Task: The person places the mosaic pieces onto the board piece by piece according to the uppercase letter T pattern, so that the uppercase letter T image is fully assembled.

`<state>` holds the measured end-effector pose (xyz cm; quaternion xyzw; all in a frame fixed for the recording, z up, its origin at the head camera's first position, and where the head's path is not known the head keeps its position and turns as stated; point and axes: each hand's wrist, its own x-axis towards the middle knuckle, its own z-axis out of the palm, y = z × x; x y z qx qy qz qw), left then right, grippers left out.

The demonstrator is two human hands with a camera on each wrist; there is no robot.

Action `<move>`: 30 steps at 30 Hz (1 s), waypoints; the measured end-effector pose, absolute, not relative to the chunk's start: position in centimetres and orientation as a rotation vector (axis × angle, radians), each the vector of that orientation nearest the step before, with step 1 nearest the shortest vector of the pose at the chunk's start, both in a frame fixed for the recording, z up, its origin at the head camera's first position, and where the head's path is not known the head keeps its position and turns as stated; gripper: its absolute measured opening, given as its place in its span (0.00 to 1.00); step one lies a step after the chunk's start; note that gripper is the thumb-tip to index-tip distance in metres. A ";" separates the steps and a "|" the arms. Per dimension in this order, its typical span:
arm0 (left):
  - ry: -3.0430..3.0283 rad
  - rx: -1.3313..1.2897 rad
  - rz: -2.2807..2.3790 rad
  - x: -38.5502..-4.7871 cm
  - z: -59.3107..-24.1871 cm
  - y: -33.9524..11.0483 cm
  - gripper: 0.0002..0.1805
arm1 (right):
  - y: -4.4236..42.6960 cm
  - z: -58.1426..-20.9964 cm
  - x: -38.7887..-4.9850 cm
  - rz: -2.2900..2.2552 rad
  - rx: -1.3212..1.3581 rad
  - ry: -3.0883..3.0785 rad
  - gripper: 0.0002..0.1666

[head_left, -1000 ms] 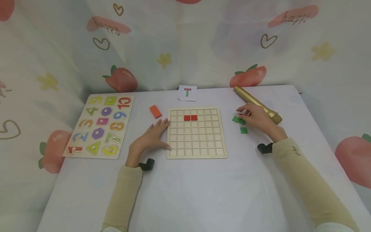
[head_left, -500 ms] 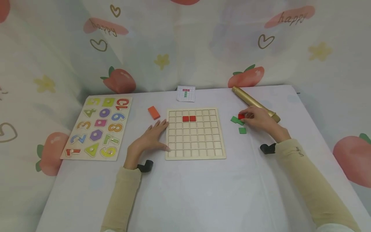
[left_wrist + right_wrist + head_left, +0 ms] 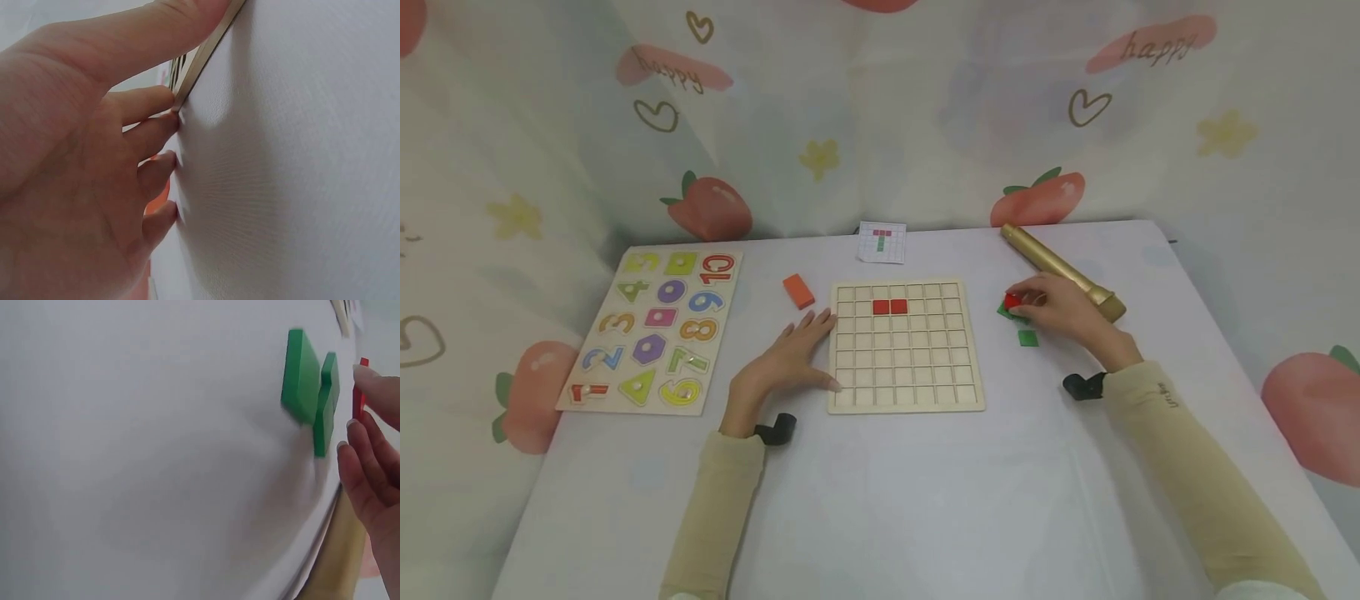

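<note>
My right hand (image 3: 1062, 312) pinches a red square tile (image 3: 1012, 301) between thumb and fingers, just above two green tiles (image 3: 1003, 310). A separate green tile (image 3: 1027, 337) lies nearer the front. In the right wrist view the red tile (image 3: 358, 394) is seen edge-on, off the table. Two red tiles (image 3: 890, 307) sit side by side in the second row of the wooden grid board (image 3: 906, 410). With fingers spread, my left hand (image 3: 782, 360) touches the board's left edge; in the left wrist view its fingertips rest on the cloth beside that edge (image 3: 209, 53).
An orange block (image 3: 798, 291) lies behind my left hand. At the far left is a number and shape puzzle board (image 3: 692, 400). A card with a T pattern (image 3: 882, 242) stands behind the grid board, and a gold tube (image 3: 1048, 258) lies behind my right hand.
My right hand has picked up the red tile beside the green tiles and carried it slightly left, over them. The left hand keeps its place at the board.
</note>
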<state>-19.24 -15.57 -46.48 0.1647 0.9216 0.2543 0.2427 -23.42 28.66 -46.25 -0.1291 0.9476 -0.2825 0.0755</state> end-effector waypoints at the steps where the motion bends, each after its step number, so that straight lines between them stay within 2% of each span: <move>1: 2.517 0.452 0.695 -19.3 -46.5 -15.6 0.63 | 28.4 -46.2 -23.4 -0.849 -0.389 2.844 0.19; 9: 2.510 0.456 0.690 -19.4 -46.6 -15.6 0.64 | 26.2 -46.4 -23.7 -0.851 -0.404 2.844 0.22; 16: 2.517 0.467 0.690 -19.4 -46.7 -15.7 0.64 | 23.9 -46.2 -24.0 -0.936 -0.500 2.847 0.18; 30: 2.524 0.446 0.678 -19.5 -47.0 -15.6 0.65 | 19.4 -46.3 -25.2 -1.002 -0.619 2.748 0.19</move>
